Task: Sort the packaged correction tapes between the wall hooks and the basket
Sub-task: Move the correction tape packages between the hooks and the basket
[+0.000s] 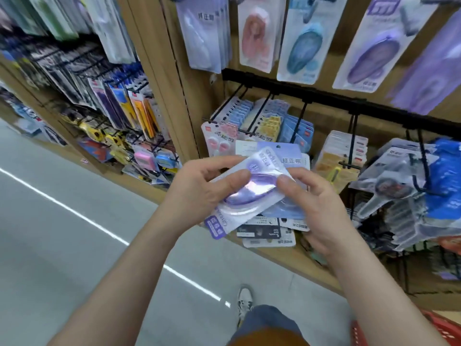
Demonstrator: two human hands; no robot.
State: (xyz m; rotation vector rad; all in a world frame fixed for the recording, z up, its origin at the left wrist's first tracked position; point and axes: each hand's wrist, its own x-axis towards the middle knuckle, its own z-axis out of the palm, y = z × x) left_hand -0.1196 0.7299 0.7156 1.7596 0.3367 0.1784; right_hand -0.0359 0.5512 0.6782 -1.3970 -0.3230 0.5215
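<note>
Below the right wrist, a red basket point(446, 329) is cut off at the corner. The left hand point(199, 188) pinches a purple correction tape pack point(249, 196); the right hand point(318, 208) grips it with, seemingly, further packs point(264, 232) stacked beneath, fingers hidden. Beyond both, wall hooks point(299, 121) hold blurred hanging packs point(341, 153).

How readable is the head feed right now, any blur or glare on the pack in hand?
Head view: glare streaks the blister of the purple pack pinched by left hand and right hand; its print is partly legible; hanging packs top right are motion-smeared; shelf post leans from the wide lens; lighting even, no hard shadows.
</note>
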